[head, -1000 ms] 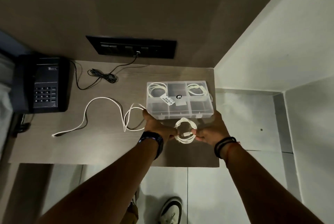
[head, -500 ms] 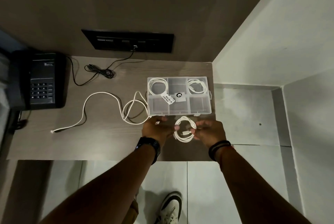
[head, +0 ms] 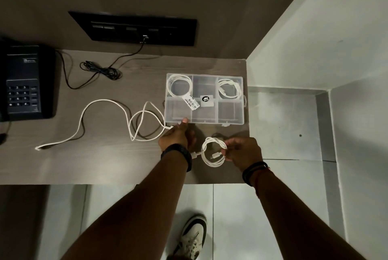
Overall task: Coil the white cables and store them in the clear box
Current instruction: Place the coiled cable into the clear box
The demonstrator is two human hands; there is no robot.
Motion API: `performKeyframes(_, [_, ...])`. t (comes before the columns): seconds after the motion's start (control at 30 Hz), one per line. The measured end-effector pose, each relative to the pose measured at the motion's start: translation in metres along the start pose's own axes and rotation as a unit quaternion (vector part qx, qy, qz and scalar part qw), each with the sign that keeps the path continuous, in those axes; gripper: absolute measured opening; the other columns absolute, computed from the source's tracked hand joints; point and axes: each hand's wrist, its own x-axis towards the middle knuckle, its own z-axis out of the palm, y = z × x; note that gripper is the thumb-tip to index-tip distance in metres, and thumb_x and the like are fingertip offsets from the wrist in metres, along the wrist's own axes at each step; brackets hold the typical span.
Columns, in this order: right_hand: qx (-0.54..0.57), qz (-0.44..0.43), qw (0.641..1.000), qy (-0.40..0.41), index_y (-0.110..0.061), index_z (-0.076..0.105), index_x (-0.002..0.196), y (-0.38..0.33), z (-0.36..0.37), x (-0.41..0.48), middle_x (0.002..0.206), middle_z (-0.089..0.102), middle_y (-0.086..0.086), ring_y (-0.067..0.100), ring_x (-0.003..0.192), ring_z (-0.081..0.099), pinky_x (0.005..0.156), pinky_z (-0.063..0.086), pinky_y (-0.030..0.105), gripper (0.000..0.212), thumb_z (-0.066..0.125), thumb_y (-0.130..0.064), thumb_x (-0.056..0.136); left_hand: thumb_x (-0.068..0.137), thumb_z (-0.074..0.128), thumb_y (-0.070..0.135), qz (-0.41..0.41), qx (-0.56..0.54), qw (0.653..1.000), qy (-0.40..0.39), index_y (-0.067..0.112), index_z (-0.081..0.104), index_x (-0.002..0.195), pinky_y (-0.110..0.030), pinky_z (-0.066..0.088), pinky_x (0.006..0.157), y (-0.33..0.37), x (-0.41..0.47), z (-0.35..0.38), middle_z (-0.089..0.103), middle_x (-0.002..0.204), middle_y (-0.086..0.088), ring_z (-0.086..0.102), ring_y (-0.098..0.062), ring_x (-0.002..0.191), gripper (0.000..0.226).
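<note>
Telephone (head: 23, 81) cut off by the left frame edge. Dim light throughout, and sticker print on top of the clear box (head: 210, 121) too small to read. Left hand (head: 177, 137) at the box's near-left corner, thumb tip touching the front edge, other fingers hidden under the back of the hand, so impossible to tell whether gripping or slack. Right hand (head: 244, 151) over the near-right part of the table (head: 84, 165), fingers curled, pinching the coiled cable (head: 204, 150) by its right side, in front of the box and apart from it. Coil face-up, one plug poking left toward the left wrist. Sprawled left of the box, a loose cable (head: 102, 100): long axis left to right, far end pointing left, near loops beside the left hand. Inside the box, far-left stored cable (head: 169, 88) coiled in one rear corner compartment, far-right stored cable (head: 220, 89) coiled in the other.
</note>
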Motion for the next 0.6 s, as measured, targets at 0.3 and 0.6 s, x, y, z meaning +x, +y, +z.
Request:
performKeyframes(0.3, [-0.050, -0.011, 0.999, 0.002, -0.004, 0.073, 0.076, 0.004, 0.000, 0.006, 0.075, 0.070, 0.013, 0.026, 0.074, 0.067, 0.071, 0.059, 0.038, 0.011, 0.073, 0.006, 0.072, 0.073, 0.079, 0.020, 0.130, 0.036, 0.990, -0.030, 0.016, 0.072, 0.057, -0.018, 0.055, 0.048, 0.002, 0.007, -0.004, 0.069, 0.051, -0.001, 0.061, -0.009, 0.044, 0.018])
performKeyframes(0.6, [-0.037, 0.009, 0.999, -0.004, -0.006, 0.071, 0.076, 0.010, 0.002, 0.010, 0.077, 0.070, 0.013, 0.032, 0.079, 0.069, 0.076, 0.059, 0.046, 0.015, 0.073, 0.008, 0.071, 0.074, 0.078, 0.024, 0.184, 0.102, 0.978, -0.018, 0.012, 0.072, 0.068, -0.014, 0.046, 0.041, -0.002, 0.020, -0.009, 0.064, 0.044, 0.001, 0.049, -0.005, 0.035, 0.015])
